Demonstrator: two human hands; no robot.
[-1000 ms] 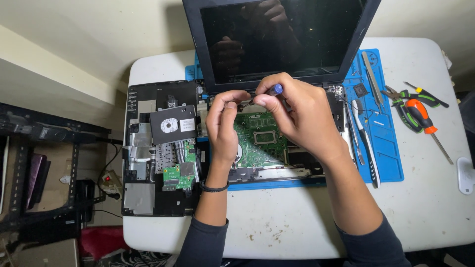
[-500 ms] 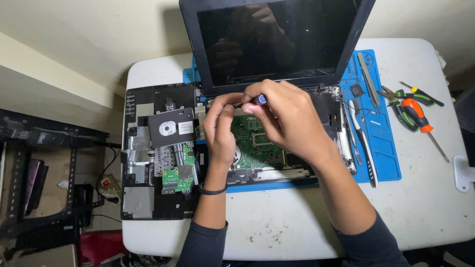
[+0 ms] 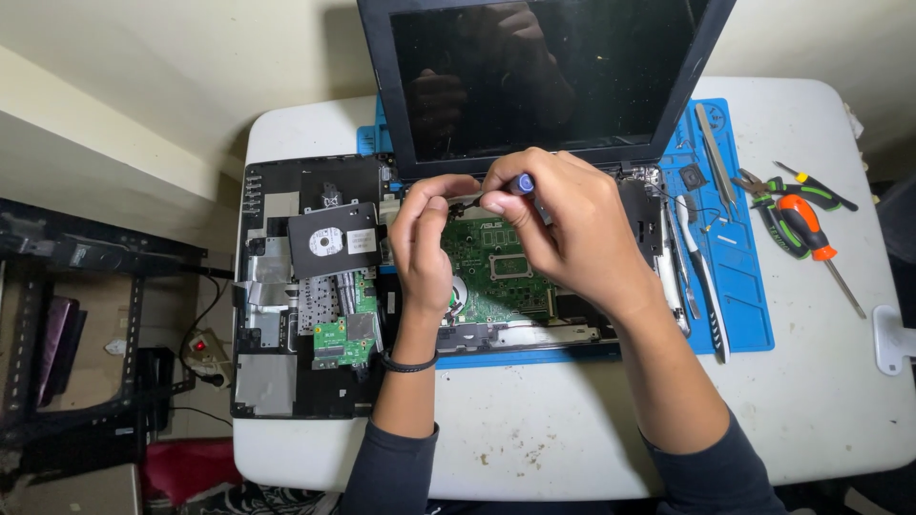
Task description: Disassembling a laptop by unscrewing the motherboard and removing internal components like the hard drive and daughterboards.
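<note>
Hands over the green motherboard [image 3: 496,272]: right hand [image 3: 563,234] clamped on a blue-capped screwdriver [image 3: 510,186], left hand [image 3: 425,243] pinching its tip; white round label on hard drive [image 3: 334,240].

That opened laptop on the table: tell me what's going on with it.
A person works on an opened laptop whose green board is bare. The right hand grips a blue-handled screwdriver near the hinge; the left hand steadies its tip. A removed cover panel lies to the left, and pliers lie to the right.
</note>
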